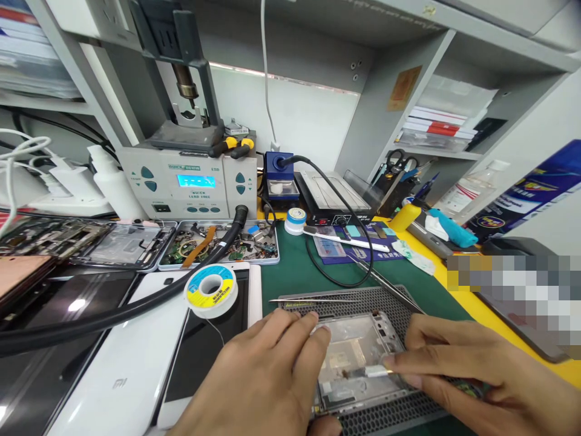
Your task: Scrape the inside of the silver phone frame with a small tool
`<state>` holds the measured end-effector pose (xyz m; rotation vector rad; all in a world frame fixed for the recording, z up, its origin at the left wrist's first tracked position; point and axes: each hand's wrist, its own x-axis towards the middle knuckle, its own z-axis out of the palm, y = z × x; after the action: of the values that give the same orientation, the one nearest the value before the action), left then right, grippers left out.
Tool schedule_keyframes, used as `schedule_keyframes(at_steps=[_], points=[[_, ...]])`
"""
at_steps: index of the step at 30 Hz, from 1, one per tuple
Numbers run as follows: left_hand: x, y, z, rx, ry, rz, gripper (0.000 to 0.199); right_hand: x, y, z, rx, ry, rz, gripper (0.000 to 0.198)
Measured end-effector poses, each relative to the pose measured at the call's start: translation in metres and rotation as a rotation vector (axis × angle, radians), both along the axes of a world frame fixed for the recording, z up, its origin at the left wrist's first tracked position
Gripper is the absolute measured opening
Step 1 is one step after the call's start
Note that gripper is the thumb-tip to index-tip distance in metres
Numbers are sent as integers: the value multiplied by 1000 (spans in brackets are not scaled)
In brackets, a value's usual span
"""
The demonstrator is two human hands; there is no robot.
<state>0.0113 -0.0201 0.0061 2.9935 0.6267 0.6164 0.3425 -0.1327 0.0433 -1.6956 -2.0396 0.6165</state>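
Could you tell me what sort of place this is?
Most likely a phone repair bench: a hot-air rework station, a solder spool, and an opened phone frame under both hands.

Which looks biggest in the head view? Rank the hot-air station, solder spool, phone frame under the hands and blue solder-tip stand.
1. Hot-air station
2. Phone frame, though nearness to the camera enlarges it
3. Solder spool and blue solder-tip stand: too alike to rank

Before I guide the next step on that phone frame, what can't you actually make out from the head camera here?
- Lower left of the phone frame: covered by the left hand.
- Tip of the small tool in the right hand: too small to identify.
- Thing at right edge: pixelated.
- Station display: digits unreadable.
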Motion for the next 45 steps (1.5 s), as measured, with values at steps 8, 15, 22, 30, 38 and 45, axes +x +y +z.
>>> schedule_keyframes(at_steps=[8,15,22,30,38,45], points=[[-1,1,-2,28,-9,-8,61,2,1,-5,-93,-119,104,30],[0,1,-1,37,-32,-4,54,-5,12,4,-95,32,14,34],[-1,1,-2,40,-32,-10,50,-33,30,8,46,164,3,46],[0,2,-2,29,-53,5,57,0,17,-3,-86,25,103,23],[0,1,0,23,-43,12,59,4,10,-11,-109,-70,137,22],[0,1,0,30,-28,8,60,0,9,-9,-106,-56,113,23]])
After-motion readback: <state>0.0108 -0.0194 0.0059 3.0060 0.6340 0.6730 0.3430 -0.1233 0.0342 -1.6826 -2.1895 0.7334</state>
